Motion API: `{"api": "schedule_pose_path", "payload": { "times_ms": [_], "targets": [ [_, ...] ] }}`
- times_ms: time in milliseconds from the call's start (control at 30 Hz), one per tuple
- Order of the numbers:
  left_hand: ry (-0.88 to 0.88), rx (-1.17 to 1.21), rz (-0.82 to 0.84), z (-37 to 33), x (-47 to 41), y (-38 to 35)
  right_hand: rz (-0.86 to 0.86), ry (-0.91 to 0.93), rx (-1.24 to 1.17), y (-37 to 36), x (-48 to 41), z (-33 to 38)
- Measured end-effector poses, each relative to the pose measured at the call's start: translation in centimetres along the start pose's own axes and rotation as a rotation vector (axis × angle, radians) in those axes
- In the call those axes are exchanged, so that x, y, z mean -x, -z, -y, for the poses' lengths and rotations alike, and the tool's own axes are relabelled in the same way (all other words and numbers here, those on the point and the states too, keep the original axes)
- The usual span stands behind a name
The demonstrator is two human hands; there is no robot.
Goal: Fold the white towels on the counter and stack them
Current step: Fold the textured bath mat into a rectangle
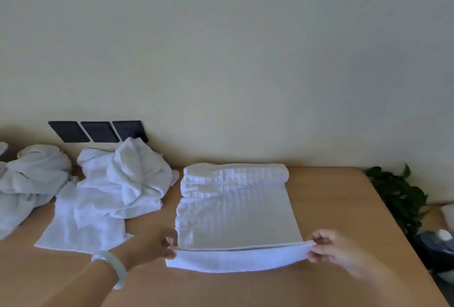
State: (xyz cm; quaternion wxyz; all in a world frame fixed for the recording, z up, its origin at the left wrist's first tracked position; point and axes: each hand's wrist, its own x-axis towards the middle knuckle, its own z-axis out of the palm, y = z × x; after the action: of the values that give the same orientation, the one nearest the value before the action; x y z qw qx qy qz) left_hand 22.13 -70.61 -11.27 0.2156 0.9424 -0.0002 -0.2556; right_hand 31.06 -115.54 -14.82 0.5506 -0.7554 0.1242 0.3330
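A white checked towel (235, 206) lies lengthwise on the wooden counter (331, 198), its far end bunched near the wall. Its near edge is lifted and doubled over. My left hand (157, 247), with a pale bangle on the wrist, pinches the left corner of that near edge. My right hand (329, 247) pinches the right corner. A crumpled white towel (115, 184) lies to the left, and another heap of white towels (32, 179) sits at the far left.
Three dark wall sockets (98, 131) sit behind the crumpled towels. A green leafy plant (398, 196) stands past the counter's right edge, with dark objects (434, 245) below it. The wall runs along the counter's back.
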Motion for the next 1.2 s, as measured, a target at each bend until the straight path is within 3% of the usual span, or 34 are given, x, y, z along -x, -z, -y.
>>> {"api": "schedule_pose_path", "payload": {
  "times_ms": [200,367,433,533,633,800,967,1067,1200],
  "targets": [
    [0.037,0.23,0.151,1.8,2.4,-2.2,0.228,-0.051,0.289,1.4,1.2,-2.0],
    [0.045,0.163,0.418,2.6,3.0,-2.3,0.528,-0.2,0.439,1.5,1.9,-0.9],
    [0.047,0.161,0.414,2.8,2.9,-2.4,0.545,-0.2,0.474,1.3,1.8,-0.9],
    [0.082,0.444,0.265,2.7,2.2,-3.0,0.461,-0.159,0.379,0.9,0.9,-1.0],
    [0.195,0.701,0.095,2.2,1.3,-3.5,0.256,-0.103,0.223,0.2,-0.8,-1.8],
    [0.303,0.781,-0.025,1.8,0.5,-5.0,0.051,-0.117,0.064,-1.5,-2.5,-3.3],
    [0.376,0.963,-0.017,1.3,0.7,-7.3,-0.132,-0.094,0.152,-3.3,-2.8,-5.8],
    [0.417,0.862,0.025,1.7,1.6,-9.3,-0.206,-0.105,0.184,-4.0,-2.5,-7.3],
    [0.405,0.95,-0.083,1.2,2.8,-10.6,-0.252,-0.107,0.19,-5.0,-1.7,-7.2]
  ]
}}
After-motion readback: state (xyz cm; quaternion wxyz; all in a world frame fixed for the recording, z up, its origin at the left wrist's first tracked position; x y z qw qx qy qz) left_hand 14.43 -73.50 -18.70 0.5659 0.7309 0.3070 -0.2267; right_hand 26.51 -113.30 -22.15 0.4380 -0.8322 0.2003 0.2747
